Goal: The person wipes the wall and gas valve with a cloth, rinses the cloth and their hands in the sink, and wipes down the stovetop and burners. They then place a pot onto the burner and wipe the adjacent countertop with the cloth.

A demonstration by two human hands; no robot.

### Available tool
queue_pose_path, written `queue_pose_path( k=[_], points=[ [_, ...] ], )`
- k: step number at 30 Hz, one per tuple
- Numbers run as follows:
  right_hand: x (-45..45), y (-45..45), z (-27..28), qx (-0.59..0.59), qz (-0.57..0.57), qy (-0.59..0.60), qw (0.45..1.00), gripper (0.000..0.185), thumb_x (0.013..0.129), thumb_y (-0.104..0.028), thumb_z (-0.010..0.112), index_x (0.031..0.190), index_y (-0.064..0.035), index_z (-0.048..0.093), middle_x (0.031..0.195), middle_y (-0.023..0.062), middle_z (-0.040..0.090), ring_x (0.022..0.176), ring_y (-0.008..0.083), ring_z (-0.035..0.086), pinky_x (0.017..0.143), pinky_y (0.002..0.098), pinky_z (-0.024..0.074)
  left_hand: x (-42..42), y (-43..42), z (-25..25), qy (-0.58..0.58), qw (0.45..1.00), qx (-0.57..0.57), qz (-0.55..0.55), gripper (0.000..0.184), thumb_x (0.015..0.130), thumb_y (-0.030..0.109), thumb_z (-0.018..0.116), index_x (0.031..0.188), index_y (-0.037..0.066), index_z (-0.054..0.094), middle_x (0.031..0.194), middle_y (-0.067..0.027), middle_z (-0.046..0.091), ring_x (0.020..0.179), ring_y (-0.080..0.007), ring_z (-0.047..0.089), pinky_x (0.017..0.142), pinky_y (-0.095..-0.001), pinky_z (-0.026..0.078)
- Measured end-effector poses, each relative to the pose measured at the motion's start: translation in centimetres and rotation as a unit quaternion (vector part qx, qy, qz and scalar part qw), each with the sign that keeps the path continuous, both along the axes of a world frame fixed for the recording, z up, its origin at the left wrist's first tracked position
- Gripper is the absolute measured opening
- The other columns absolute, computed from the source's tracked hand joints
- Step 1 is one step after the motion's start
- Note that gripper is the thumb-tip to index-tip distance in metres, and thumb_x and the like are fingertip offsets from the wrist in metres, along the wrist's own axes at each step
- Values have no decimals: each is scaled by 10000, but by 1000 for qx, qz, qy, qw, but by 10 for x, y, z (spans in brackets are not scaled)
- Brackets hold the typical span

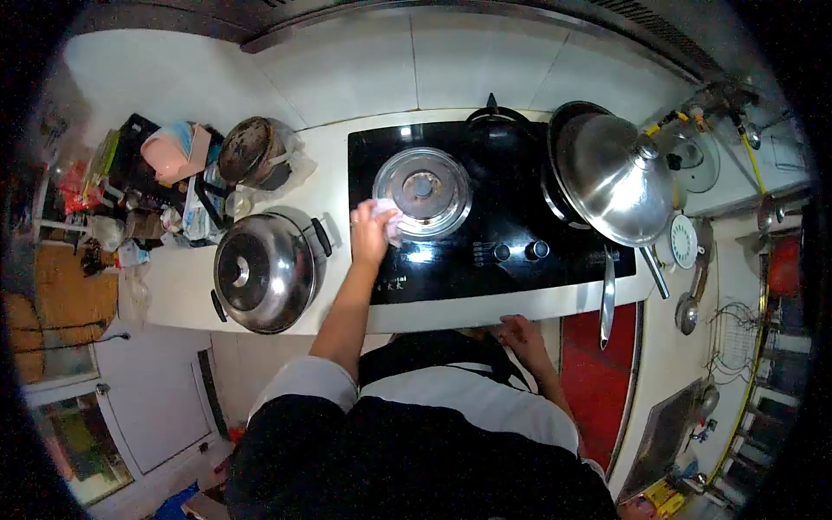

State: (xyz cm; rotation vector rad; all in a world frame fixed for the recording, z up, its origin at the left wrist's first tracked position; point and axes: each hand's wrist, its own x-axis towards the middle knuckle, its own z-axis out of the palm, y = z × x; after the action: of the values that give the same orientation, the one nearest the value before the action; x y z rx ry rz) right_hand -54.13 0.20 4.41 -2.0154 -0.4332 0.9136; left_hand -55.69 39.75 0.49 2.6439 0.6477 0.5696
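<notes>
My left hand (370,236) is closed around a crumpled whitish cloth (389,222), pressed at the left rim of the round steel burner (423,192). Brown stains mark the middle of that burner. Beneath it spreads the black glass gas stove (511,208), with two knobs near its front edge. Low in front of the counter, my right hand (523,340) hangs by my body with its fingers loosely bent and apart; nothing shows in it.
A lidded steel pot (266,273) stands left of the stove. On the right burner, a wok has a domed steel lid (612,178). A long-bladed knife (607,299) juts past the front edge. Behind the pot are a dark pan (246,152) and a pink container (176,154).
</notes>
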Motion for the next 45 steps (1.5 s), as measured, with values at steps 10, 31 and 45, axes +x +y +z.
queue_pose_path(
  k=[10,31,45],
  points=[
    [-45,-9,5,27,-109,-48,992,281,860,-36,565,1139,-55,543,918,73,621,852,136,593,733,269,486,92,100,29,92,990,2,-103,337,626,105,744,944,167,650,870,-78,575,836,-310,592,707,-412,482],
    [-75,0,-9,-8,-140,-79,987,275,853,-23,577,1123,-43,533,810,71,618,722,124,584,669,260,478,244,68,27,313,917,30,-244,264,634,105,690,885,138,616,979,-112,629,944,-315,604,780,-402,489],
    [-98,-55,-38,50,-271,58,960,263,852,-21,581,1113,-33,549,844,69,605,780,134,587,695,270,497,157,-12,101,98,973,124,-167,213,721,160,635,932,134,656,949,-135,589,816,-313,627,683,-412,507]
  ],
)
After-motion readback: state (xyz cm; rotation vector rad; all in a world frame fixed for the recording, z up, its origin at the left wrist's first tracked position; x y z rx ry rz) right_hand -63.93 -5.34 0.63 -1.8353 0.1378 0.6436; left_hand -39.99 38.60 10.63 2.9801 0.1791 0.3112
